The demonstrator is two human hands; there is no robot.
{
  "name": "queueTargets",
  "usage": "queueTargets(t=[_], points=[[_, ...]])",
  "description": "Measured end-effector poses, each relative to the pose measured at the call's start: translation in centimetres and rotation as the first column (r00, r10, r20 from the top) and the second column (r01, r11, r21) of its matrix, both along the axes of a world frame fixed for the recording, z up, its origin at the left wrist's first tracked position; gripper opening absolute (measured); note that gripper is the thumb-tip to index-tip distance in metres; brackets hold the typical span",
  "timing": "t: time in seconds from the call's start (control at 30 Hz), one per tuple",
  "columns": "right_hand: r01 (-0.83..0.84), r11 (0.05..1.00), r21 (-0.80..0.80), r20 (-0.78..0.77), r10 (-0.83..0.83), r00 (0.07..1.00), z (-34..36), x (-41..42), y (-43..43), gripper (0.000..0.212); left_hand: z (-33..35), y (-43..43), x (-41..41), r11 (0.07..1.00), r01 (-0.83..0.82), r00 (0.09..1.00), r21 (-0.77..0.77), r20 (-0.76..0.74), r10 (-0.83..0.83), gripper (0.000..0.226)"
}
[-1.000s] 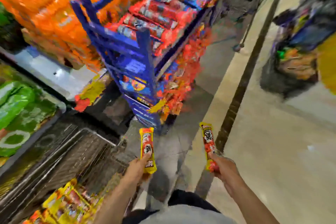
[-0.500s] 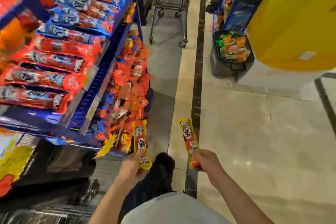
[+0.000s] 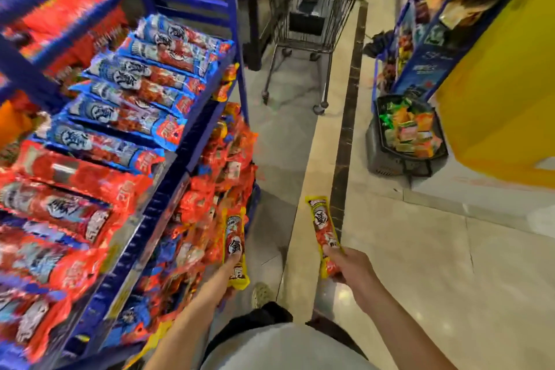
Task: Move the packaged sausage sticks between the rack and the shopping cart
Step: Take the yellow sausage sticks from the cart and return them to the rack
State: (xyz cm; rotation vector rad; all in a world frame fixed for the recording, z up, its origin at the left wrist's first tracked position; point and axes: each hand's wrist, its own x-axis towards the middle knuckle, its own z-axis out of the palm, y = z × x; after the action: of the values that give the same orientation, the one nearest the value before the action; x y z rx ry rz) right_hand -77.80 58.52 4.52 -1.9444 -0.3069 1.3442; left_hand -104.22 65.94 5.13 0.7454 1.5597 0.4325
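step: mid-carry, guessing rack-bound | gripped one yellow-edged sausage stick in left hand, fingers curled round it, right beside hanging packs on blue rack | clutched second stick in right hand, out over aisle floor | next: probably needed a matching spot found, then both slotted in

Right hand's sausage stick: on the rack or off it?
Off: the right hand grips the sausage stick over the floor, clear of the rack.

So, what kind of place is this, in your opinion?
Most likely a supermarket aisle. A blue rack is stacked with packaged sausage sticks, a wire shopping cart stands nearby, and a dark basket of snack packets sits on the tiled floor.
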Motion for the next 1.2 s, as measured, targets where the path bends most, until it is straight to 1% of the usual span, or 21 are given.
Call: queueTargets(t=[0.03, 0.1, 0.13, 0.2, 0.23, 0.33, 0.4, 0.47, 0.53, 0.6, 0.67, 0.7, 0.77, 0.87, 0.93, 1.0, 1.07, 1.13, 1.2], points=[[0.02, 0.999, 0.031, -0.009, -0.019, 1.0, 0.2, 0.8, 1.4, 0.029, 0.8, 1.6, 0.9, 0.999, 0.034, 0.999, 0.012, 0.031, -0.034, 0.024], [0.06, 0.996, 0.066, -0.018, -0.058, 0.998, 0.6, 1.8, 3.7, 0.031, 2.2, 4.3, 2.8, 0.993, 0.116, 0.993, 0.028, 0.023, -0.117, 0.024], [0.082, 0.993, 0.088, -0.019, -0.08, 0.997, 1.0, 2.2, 4.8, 0.03, 3.0, 5.6, 3.8, 0.99, 0.127, 0.991, 0.059, 0.026, -0.128, 0.028], [0.1, 0.984, 0.146, -0.024, -0.097, 0.995, 1.9, 3.1, 7.4, 0.024, 4.0, 7.7, 5.5, 0.985, 0.117, 0.988, 0.128, 0.085, -0.128, 0.042], [0.088, 0.982, 0.164, -0.03, -0.084, 0.996, 2.4, 3.5, 9.0, 0.022, 4.3, 8.6, 6.2, 0.986, 0.086, 0.987, 0.144, 0.121, -0.104, 0.041], [-0.051, 0.971, 0.234, -0.068, 0.068, 0.995, 3.7, 4.7, 14.0, 0.019, 5.4, 10.7, 8.1, 0.979, -0.018, 0.979, 0.201, 0.204, -0.024, 0.026], [-0.193, 0.936, 0.293, -0.072, 0.223, 0.972, 4.3, 5.3, 17.9, 0.019, 5.5, 12.1, 9.1, 0.961, -0.117, 0.974, 0.249, 0.216, 0.063, 0.026], [-0.354, 0.873, 0.335, -0.05, 0.392, 0.919, 4.7, 6.0, 22.1, 0.01, 5.6, 13.7, 9.8, 0.935, -0.236, 0.965, 0.266, 0.181, 0.192, 0.031], [-0.506, 0.801, 0.32, -0.047, 0.547, 0.836, 4.7, 6.4, 26.2, 0.005, 5.2, 15.0, 10.5, 0.9, -0.341, 0.939, 0.271, 0.135, 0.316, 0.03], [-0.62, 0.724, 0.302, -0.052, 0.662, 0.747, 4.5, 6.9, 29.6, 0.02, 5.3, 16.0, 11.4, 0.846, -0.453, 0.89, 0.283, 0.097, 0.444, 0.026], [-0.728, 0.627, 0.276, -0.008, 0.759, 0.651, 4.0, 7.4, 32.8, 0.036, 5.7, 17.2, 12.6, 0.803, -0.526, 0.846, 0.279, 0.072, 0.529, 0.018], [-0.766, 0.582, 0.273, 0.003, 0.796, 0.605, 4.1, 7.6, 34.3, 0.039, 5.5, 17.9, 13.1, 0.778, -0.569, 0.819, 0.267, 0.091, 0.567, 0.018], [-0.808, 0.506, 0.301, -0.004, 0.848, 0.529, 4.0, 7.7, 37.0, 0.034, 5.5, 19.2, 14.5, 0.725, -0.633, 0.766, 0.272, 0.088, 0.637, 0.02], [-0.845, 0.417, 0.335, 0.016, 0.894, 0.448, 4.0, 7.0, 39.9, 0.028, 5.3, 20.8, 16.0, 0.618, -0.737, 0.662, 0.274, 0.107, 0.742, 0.022], [-0.857, 0.376, 0.353, 0.019, 0.913, 0.408, 4.0, 6.0, 41.2, 0.028, 4.9, 21.7, 16.5, 0.582, -0.769, 0.619, 0.265, 0.079, 0.782, 0.025], [-0.867, 0.359, 0.345, 0.004, 0.923, 0.384, 4.1, 4.8, 42.4, 0.021, 4.4, 22.5, 16.5, 0.574, -0.78, 0.602, 0.249, 0.054, 0.796, 0.034], [-0.882, 0.363, 0.3, -0.015, 0.926, 0.376, 4.2, 3.5, 43.3, 0.018, 4.1, 23.0, 16.3, 0.586, -0.777, 0.611, 0.231, 0.055, 0.789, 0.037], [-0.881, 0.382, 0.281, -0.061, 0.923, 0.381, 4.4, 2.0, 43.9, 0.015, 4.4, 23.6, 16.1, 0.603, -0.762, 0.633, 0.236, 0.074, 0.771, 0.029], [-0.854, 0.427, 0.297, -0.165, 0.904, 0.395, 4.7, 0.7, 44.3, 0.012, 5.1, 24.4, 15.9, 0.599, -0.765, 0.632, 0.237, 0.096, 0.769, 0.021]])
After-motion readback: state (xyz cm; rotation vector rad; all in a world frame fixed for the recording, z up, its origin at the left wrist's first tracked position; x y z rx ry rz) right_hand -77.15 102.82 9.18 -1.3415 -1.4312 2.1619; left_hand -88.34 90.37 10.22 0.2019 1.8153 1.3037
